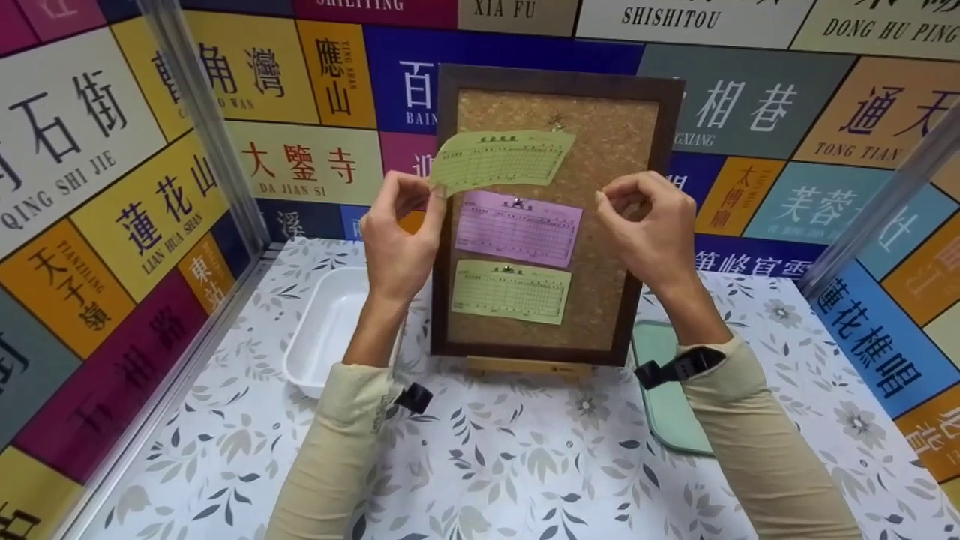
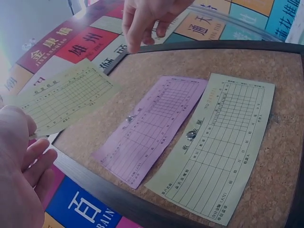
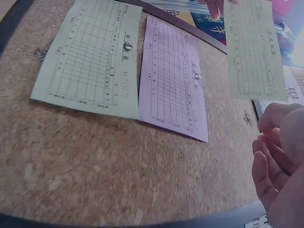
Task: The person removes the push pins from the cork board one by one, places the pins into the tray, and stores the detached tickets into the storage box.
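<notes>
My left hand (image 1: 401, 232) pinches the left end of a yellow-green receipt slip (image 1: 510, 159). The slip bends and its far end is free, in front of the upper part of a framed corkboard (image 1: 607, 300). Below it, a purple receipt slip (image 1: 517, 231) and a second green slip (image 1: 510, 294) are pinned to the cork with small clear pushpins. My right hand (image 1: 652, 225) hovers by the board's right edge, fingers loosely bent and thumb close to the index finger, nothing visible between them. A loose-standing pushpin (image 3: 247, 118) sticks in the cork near that hand.
The board leans on a wooden stand (image 1: 525, 366) on a flower-patterned tablecloth (image 1: 510, 465). A white tray (image 1: 300, 352) stands to the left, partly behind my left arm. On the right lies a mint-green tray (image 1: 667, 420). Panels with street names (image 1: 300, 161) surround the table.
</notes>
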The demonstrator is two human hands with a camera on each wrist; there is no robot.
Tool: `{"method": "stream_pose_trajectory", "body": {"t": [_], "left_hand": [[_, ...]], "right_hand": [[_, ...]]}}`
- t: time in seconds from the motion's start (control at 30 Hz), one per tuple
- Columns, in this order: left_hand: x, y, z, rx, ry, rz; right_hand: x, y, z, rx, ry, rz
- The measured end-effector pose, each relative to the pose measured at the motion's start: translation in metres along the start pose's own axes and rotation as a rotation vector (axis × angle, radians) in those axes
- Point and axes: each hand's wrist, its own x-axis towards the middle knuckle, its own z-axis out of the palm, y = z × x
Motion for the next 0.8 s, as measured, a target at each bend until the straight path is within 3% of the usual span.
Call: {"method": "stream_pose_trajectory", "body": {"t": [0.13, 0.27, 0.8], "left_hand": [[-0.005, -0.002, -0.012, -0.029, -0.007, 0.060], [-0.010, -0.005, -0.025, -0.055, 0.007, 0.081], [-0.031, -0.023, -0.057, -0.045, 0.016, 0.015]], "right_hand": [[-0.014, -0.007, -0.013, 0.012, -0.007, 0.013], [-0.027, -0.003, -0.025, 0.009, -0.009, 0.035], [-0.079, 0.022, -0.064, 0.006, 0.028, 0.171]]}}
